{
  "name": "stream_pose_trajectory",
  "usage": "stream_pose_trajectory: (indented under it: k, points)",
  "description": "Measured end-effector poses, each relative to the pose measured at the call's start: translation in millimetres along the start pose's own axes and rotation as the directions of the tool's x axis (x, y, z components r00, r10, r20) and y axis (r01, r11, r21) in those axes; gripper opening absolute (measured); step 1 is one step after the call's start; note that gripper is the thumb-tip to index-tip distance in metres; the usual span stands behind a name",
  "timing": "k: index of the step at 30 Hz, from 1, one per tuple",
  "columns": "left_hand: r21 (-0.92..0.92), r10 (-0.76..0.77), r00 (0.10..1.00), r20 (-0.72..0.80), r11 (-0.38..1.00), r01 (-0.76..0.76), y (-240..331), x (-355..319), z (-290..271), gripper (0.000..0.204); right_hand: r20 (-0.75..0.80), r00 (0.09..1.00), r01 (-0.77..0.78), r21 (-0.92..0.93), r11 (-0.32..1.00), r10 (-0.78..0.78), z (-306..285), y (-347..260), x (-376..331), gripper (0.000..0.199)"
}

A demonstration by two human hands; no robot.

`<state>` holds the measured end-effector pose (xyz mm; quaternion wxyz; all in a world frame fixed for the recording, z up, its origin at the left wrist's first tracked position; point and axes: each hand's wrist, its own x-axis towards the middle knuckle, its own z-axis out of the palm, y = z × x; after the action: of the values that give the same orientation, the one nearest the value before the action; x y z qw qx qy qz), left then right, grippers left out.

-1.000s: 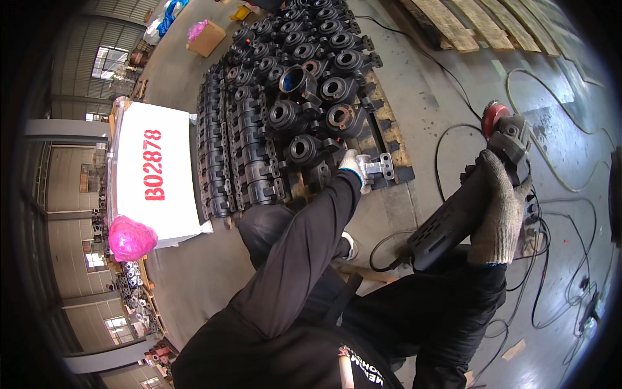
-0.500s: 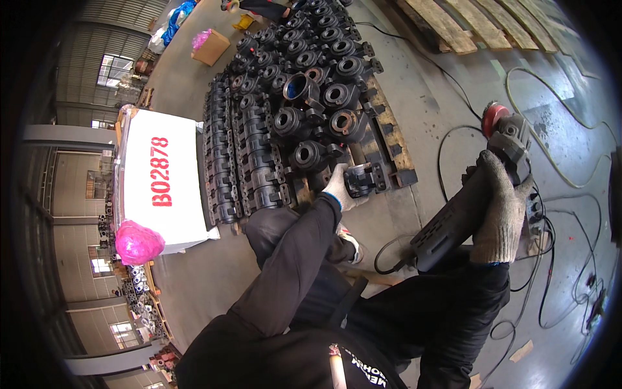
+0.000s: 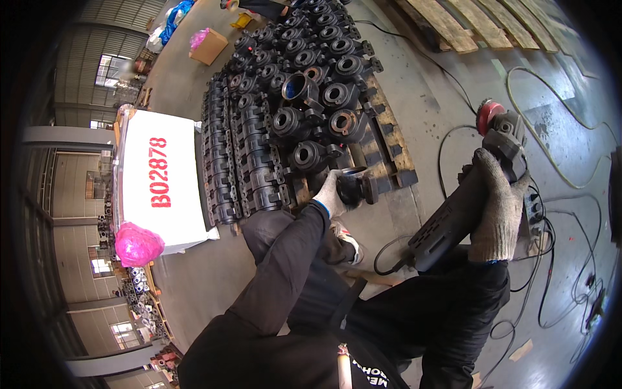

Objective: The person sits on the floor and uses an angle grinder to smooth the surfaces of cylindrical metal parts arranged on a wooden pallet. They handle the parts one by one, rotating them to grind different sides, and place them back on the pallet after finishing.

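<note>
Left hand [image 3: 329, 194], gloved, now closed on black casting [image 3: 355, 187] at pallet [image 3: 396, 155] near edge; earlier held further right. Grinder [image 3: 466, 201] unchanged, gripped in right hand [image 3: 497, 206], raised above floor. Left fingers partly hidden behind casting; grinder disc barely made out.

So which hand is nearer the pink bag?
Left. The left hand holds a black casting by the pallet; the right hand grips the grinder, farther from the pink bag.

A wooden pallet [image 3: 387, 150] on the concrete floor [image 3: 447, 84] carries rows of black cast housings [image 3: 285, 97]; cables [image 3: 557, 194] lie beside.
</note>
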<state>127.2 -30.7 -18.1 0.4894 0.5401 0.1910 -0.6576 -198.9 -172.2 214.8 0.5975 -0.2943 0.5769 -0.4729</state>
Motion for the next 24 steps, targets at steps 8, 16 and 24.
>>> stream_pose_trajectory:
  k: [8, 16, 24]
  points:
    - [0.432, 0.046, 0.995, -0.092, 0.902, -0.002, 0, -18, 29, 0.051, -0.019, 1.0, -0.007, 0.047, 0.999, 0.008, 6, 1, 7, 0.08]
    - [0.465, -0.046, 0.996, -0.082, 0.882, 0.079, 14, 0, 37, 0.041, 0.021, 0.996, -0.084, 0.04, 0.996, 0.083, 2, -10, 6, 0.083]
    - [0.493, 0.185, 0.982, -0.032, 0.858, -0.146, -17, 13, 45, 0.061, -0.018, 0.999, -0.035, 0.021, 0.999, 0.035, 6, 2, 7, 0.085]
